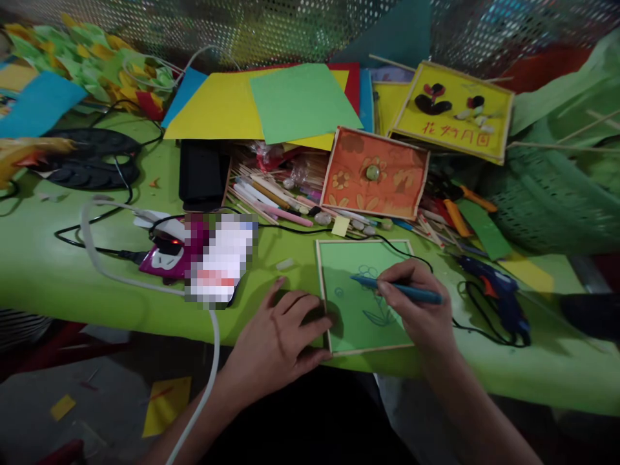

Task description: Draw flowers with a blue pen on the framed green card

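Observation:
A green card (346, 323) edged with thin wooden sticks lies on the table in front of me, bearing a line drawing of a flower with stem and leaves and a small spiral. My right hand (420, 300) grips a blue marker pen (411, 292), its tip pointing left over the card near the drawn flower. My left hand (285, 329) rests at the card's left edge, fingers apart, the fingertips touching the frame and the card's margin. A small whitish piece (285, 264) lies on the table above my left hand.
Left stand a phone (223, 258) and purple power strip (167, 258) with cables. A glue gun (498, 290) lies right. Behind are pens and sticks (271, 200), an orange framed picture (375, 173), a yellow one (455, 116), coloured paper (303, 100) and a green basket (537, 194).

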`<state>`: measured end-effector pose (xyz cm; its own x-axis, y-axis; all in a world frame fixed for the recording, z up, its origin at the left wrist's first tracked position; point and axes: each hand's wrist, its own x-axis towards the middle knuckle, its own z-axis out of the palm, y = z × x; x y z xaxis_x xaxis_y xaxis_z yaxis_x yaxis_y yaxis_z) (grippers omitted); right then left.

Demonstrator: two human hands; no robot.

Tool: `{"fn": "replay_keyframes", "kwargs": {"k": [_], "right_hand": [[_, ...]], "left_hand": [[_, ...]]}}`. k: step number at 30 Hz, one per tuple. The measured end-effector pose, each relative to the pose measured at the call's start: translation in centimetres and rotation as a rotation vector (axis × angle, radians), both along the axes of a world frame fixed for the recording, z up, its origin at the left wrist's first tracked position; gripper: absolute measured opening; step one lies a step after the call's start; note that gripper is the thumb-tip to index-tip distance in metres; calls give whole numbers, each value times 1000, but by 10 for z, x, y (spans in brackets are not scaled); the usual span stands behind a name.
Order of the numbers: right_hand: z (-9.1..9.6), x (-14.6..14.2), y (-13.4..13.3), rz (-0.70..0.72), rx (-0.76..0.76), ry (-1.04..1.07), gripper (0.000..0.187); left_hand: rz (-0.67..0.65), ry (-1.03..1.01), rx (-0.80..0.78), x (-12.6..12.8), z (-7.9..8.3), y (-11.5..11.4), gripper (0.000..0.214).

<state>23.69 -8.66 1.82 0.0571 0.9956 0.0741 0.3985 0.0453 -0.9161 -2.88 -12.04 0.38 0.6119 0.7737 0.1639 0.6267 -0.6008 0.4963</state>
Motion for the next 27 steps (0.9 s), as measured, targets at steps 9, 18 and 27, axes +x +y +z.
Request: {"fn": "replay_keyframes", "kwargs": {"k": [9, 18, 27], "right_hand": [[7, -15, 2, 167, -80, -119, 13], [7, -16, 4, 170, -58, -151, 12], [8, -17, 5, 177, -85, -152, 12]], "left_hand": [[-7, 16, 19, 1, 2, 0, 33], [-15, 0, 15, 0, -1, 1, 33], [-5, -2, -11, 1, 1, -1, 33]]}}
